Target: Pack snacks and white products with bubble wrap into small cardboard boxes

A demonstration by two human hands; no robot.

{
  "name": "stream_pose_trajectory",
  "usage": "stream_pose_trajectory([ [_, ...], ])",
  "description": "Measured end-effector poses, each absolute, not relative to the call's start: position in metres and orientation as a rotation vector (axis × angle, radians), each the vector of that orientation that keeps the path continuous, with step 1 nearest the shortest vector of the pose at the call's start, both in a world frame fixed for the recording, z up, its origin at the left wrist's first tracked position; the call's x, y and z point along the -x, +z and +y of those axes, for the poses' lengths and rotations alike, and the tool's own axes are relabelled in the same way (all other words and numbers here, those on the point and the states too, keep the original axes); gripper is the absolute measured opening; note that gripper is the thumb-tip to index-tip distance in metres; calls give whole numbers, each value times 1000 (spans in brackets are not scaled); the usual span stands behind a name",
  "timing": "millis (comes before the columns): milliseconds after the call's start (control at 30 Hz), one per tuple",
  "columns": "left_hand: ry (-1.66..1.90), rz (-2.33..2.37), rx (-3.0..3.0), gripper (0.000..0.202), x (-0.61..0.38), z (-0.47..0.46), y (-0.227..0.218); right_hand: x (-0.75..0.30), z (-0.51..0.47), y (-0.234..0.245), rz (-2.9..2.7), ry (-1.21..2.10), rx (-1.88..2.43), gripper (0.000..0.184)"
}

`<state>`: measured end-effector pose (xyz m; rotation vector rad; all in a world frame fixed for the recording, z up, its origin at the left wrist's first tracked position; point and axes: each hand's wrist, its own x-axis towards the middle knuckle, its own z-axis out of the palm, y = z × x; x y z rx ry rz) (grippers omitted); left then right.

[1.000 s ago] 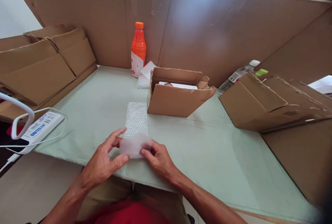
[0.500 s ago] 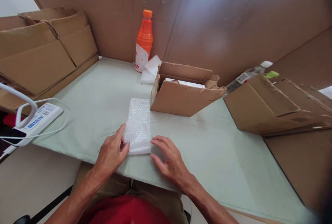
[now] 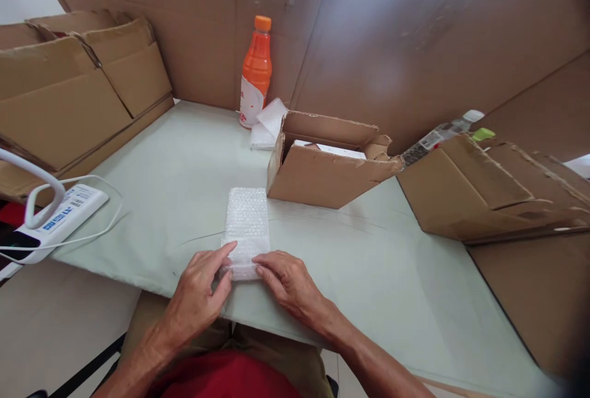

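Observation:
A strip of clear bubble wrap (image 3: 247,214) lies lengthwise on the table near its front edge, its lower part folded over and thicker. My left hand (image 3: 196,287) holds the fold's left side, with index finger on top and thumb at the lower corner. On the other side, my right hand (image 3: 292,284) pinches the lower right edge between thumb and fingers. Whether anything lies inside the fold, I cannot tell. Just beyond stands an open cardboard box (image 3: 327,180) with a white item (image 3: 338,150) inside.
An orange bottle (image 3: 257,72) stands at the back beside more folded bubble wrap (image 3: 267,131). Cardboard boxes flank the table at left (image 3: 64,103) and right (image 3: 465,189). A clear bottle (image 3: 442,134) leans behind the right one. A white power strip (image 3: 69,217) with cables lies at left.
The bubble wrap has slid slightly towards me. My right hand has closed in from beside it onto its lower right edge, and my left index finger has moved further onto the fold.

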<state>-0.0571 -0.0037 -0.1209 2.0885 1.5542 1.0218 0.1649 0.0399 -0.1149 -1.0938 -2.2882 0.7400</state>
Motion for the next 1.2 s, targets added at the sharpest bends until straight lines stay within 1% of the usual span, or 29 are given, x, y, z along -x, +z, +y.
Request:
stream_pose_trajectory([
  [67, 972, 1654, -1958, 42, 54, -1, -124, -169, 36, -112, -2202, 765, 1127, 23],
  [133, 934, 1732, -1935, 42, 53, 4, -129, -174, 32, -111, -2175, 600, 1121, 27],
  [233, 934, 1792, -2010, 38, 53, 13, -136, -177, 28, -112, -2352, 353, 1026, 31],
  [333, 983, 1821, -2057, 33, 54, 17, -138, -171, 31, -117, -2559, 294, 947, 33],
  [433, 1062, 1714, -2152, 35, 56, 10, -134, -164, 38, -119, -2533, 354, 956, 27],
  [533, 1036, 1498, -2230, 39, 60, -3, -125, -166, 38, -113, -2429, 609, 1023, 26],
  [600, 994, 1460, -2184, 42, 60, -9, -122, -171, 33, -107, -2383, 797, 1069, 28],
  [633, 979, 1479, -2143, 42, 60, -9, -122, -174, 31, -105, -2364, 831, 1089, 29],
  [700, 950, 1548, -2075, 40, 58, -4, -125, -177, 26, -102, -2346, 735, 1124, 28],
  [800, 945, 1637, -2063, 37, 55, 10, -133, -177, 23, -103, -2429, 432, 1108, 30],
  [900, 1031, 1636, -2102, 34, 53, 17, -135, -172, 26, -108, -2584, 320, 1040, 32],
  [967, 1064, 1547, -2158, 36, 54, 12, -133, -170, 28, -111, -2565, 375, 1045, 28],
  [1067, 1005, 1420, -2175, 42, 58, -1, -127, -170, 28, -110, -2401, 657, 1112, 28],
  [1133, 969, 1440, -2109, 42, 60, -7, -125, -172, 25, -107, -2357, 804, 1133, 29],
  [1200, 962, 1502, -2052, 40, 60, -6, -126, -172, 21, -103, -2387, 725, 1153, 29],
])
